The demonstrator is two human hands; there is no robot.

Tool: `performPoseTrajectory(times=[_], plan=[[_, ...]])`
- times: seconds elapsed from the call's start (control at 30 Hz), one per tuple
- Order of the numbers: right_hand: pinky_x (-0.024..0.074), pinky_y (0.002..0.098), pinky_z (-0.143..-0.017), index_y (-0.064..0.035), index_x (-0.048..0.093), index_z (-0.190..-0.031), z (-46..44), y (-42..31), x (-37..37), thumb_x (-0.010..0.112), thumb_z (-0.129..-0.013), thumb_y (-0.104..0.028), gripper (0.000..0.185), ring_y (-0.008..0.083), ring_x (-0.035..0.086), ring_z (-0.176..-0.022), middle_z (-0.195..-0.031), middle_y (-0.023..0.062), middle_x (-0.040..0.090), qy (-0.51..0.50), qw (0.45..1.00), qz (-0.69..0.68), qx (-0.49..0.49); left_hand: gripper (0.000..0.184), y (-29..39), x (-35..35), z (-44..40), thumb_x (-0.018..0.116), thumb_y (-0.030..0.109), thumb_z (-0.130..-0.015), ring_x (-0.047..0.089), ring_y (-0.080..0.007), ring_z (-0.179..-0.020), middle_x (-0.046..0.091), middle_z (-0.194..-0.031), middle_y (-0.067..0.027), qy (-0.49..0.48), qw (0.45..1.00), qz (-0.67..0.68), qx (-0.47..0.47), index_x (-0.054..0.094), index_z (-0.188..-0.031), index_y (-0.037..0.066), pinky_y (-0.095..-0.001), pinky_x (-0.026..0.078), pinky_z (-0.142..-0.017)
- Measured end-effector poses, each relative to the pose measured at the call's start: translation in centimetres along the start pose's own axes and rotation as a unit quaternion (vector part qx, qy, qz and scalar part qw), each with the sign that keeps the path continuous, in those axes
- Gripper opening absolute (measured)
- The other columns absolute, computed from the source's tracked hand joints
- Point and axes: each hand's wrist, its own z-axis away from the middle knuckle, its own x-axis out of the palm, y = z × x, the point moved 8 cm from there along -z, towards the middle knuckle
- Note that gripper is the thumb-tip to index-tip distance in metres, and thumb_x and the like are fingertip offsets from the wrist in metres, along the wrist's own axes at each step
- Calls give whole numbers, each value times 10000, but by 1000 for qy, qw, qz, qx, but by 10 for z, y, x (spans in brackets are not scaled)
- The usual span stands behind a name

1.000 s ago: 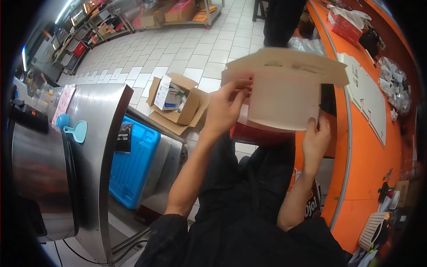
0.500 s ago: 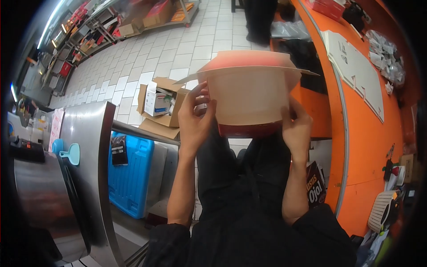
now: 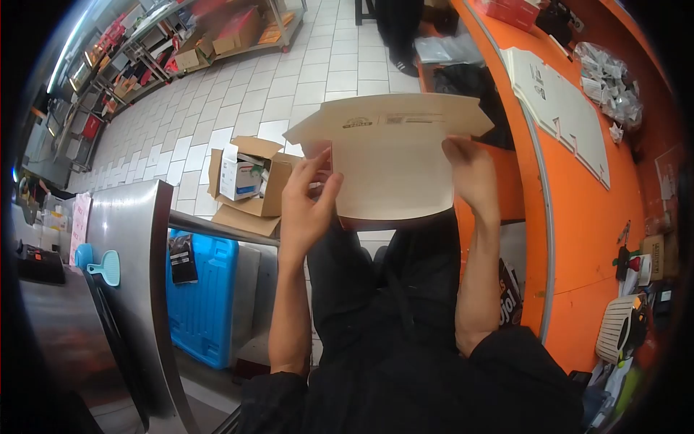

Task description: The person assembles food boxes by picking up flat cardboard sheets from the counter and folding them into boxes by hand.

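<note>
A cardboard food box (image 3: 394,177), pale inside with a red outer edge, is held in front of me above my lap. Its wide top flap (image 3: 383,116) stands away from the body and carries small dark printing. My left hand (image 3: 307,206) grips the box's left side wall, thumb toward the inside and fingers behind the side. At the upper right corner, just under the flap, my right hand (image 3: 475,177) holds the other side with bent fingers. Some fingertips are hidden by the cardboard.
Flat white box blanks (image 3: 560,116) and clear plastic packaging (image 3: 611,83) lie on the orange counter (image 3: 585,253) at right. At left are a steel counter (image 3: 134,231), a blue lid-like panel (image 3: 206,296) and an open carton (image 3: 271,181). A person's dark-clothed legs (image 3: 397,29) stand ahead.
The top flap has changed angle, so its printed face now shows instead of its reddish side. My right hand has moved up along the box's right side. The view has shifted slightly.
</note>
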Motion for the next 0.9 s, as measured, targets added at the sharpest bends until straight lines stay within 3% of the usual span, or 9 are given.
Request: performPoseTrajectory(times=[0.13,0.23,0.37,0.47,0.57,0.7,0.77,0.87,0.9], plan=[[496,405,-879,33,670,-1112,-6,17,5,565,-968,-273,354,385,670,-1028,-1040,261,687,-47,998,-14,39,288,-46,-19,4,639,161,-974,631,-135,-969,644,-1151,-92,62,986,85,-129,657,-1224,19,-276,523,-835],[484,429,-891,40,665,-1094,-10,20,7,530,-972,-269,358,417,643,-1048,-1060,281,669,-62,998,15,21,307,-63,-32,-8,626,157,-986,626,-152,-1033,632,-1199,-103,142,981,83,-105,622,-1262,22,-292,511,-893],[472,468,-906,48,659,-1067,-16,19,12,486,-978,-259,364,465,609,-1056,-1055,302,656,-81,996,43,2,366,-58,-7,-30,624,130,-982,613,-180,-1117,607,-1294,-138,37,983,169,-61,563,-1319,-1,-308,501,-938],[471,435,-820,73,657,-1000,-16,17,15,510,-960,-225,335,430,636,-941,-948,323,628,-20,995,94,-37,349,-64,-3,-40,633,121,-974,631,-157,-1061,661,-1214,-126,20,983,163,-84,596,-1296,-6,-287,506,-900],[483,499,-888,34,654,-1089,-8,20,20,519,-975,-242,327,473,613,-1035,-1024,313,653,-9,985,170,1,311,-73,4,-43,645,134,-967,645,-132,-981,705,-1105,-106,11,979,175,-107,640,-1241,-14,-267,515,-837],[496,502,-853,32,668,-1071,-7,10,17,535,-974,-226,306,476,623,-992,-1022,306,657,-28,976,196,-87,273,-77,11,-51,664,161,-956,647,-108,-903,730,-996,-83,-20,978,172,-120,692,-1155,-23,-255,524,-773],[505,490,-834,46,683,-1036,7,-15,2,552,-974,-263,341,460,639,-967,-1008,297,665,-5,908,416,-39,261,-77,9,-49,671,164,-945,644,-104,-893,734,-966,-70,10,969,212,-126,709,-1129,-18,-263,525,-784],[511,486,-823,50,700,-1003,21,-93,4,588,-955,-334,403,447,658,-935,-968,278,681,40,977,203,-45,274,-68,6,-46,662,163,-941,647,-108,-894,736,-973,-68,-11,980,179,-87,704,-1134,-26,-270,527,-793],[512,485,-820,41,704,-1000,27,-107,24,604,-941,-362,420,446,663,-915,-948,267,687,-22,987,158,5,270,-63,6,-43,655,166,-936,648,-118,-889,738,-969,-78,-10,979,172,-105,708,-1123,-23,-282,524,-791]])
